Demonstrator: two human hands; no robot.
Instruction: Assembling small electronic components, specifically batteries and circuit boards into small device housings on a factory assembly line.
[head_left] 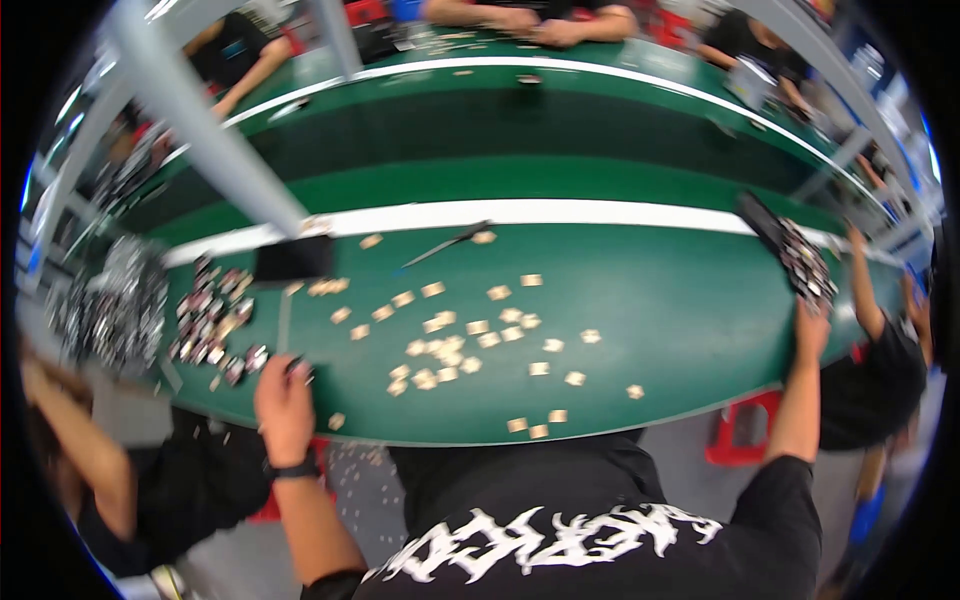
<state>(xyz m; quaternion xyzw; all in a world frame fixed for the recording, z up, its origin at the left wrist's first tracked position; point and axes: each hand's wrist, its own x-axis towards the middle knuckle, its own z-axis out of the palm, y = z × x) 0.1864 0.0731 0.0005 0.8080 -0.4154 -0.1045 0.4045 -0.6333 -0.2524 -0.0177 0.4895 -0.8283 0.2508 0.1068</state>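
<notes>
A: Surface and room, left to right?

B: Pale post (200, 120), slanting; green counter (690, 340), front edge curved; white strip (560, 212) along its far side, more green surface and seated people beyond; red stool (727, 440) under the right front edge.

A: Hidden, cut off, hard to make out?

B: Silvery wrapped items (115, 305), far left, blurred together. Dark parts (208, 322), heaped beside them, too smeared to identify. Right hand (812, 328): fingers covered by the pile of parts (808, 270), so whether it is clasped cannot be told. People at both sides, partly cropped.

A: Quantities?

B: Left hand, one (283, 395), banded at the wrist, grasping one small dark part (300, 371) at its fingertips, near the heap. Black flat slab, one (293, 260). Slim dark tool, one (445, 247), lying slantwise. Cream squares (477, 327), several dozen, mid-counter, overlaps preventing an exact count; three grouped at the front edge. Black tray, one (762, 222), at far right, bearing the pile.
</notes>
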